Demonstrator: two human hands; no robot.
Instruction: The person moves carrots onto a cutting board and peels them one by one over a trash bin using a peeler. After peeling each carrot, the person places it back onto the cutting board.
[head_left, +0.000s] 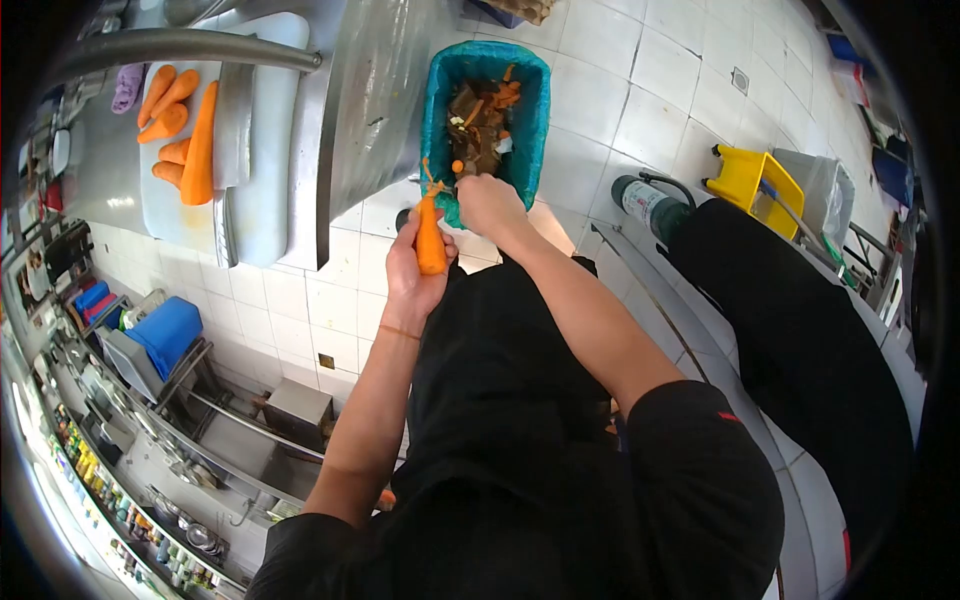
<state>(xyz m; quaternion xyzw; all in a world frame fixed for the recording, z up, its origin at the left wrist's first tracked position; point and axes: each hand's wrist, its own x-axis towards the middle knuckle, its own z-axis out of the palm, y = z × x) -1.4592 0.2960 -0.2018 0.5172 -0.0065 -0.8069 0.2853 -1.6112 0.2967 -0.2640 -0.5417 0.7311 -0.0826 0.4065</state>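
1. From the head view, I hold one carrot (431, 245) in my left hand (413, 270). My fingers are wrapped around its thick end, with the thin end pointing away from me, towards the bin.
2. My right hand (490, 207) is curled beside the carrot's thin end, over the near edge of the bin. The fingers look drawn in, but I cannot tell what they grip; one small orange round piece (458, 166) shows right beside them.
3. One bin (543, 125) stands on the floor ahead of me, lined with teal plastic (437, 100). Orange peelings and brown scraps lie inside, too jumbled to count.
4. To my left I count six more carrots (199, 145), one far longer than the rest, grouped on and along the edge of one white cutting board (270, 120). One broad knife (234, 130) lies on the board beside the long one, and one purple item (127, 88) is beyond the group.
5. The bench (95, 180) under them is shiny metal.
6. The floor (580, 85) is white tile. One yellow bucket (750, 172) and one green cylinder (645, 205) are to my right; one blue container (166, 335) is off to my left, near metal racks.
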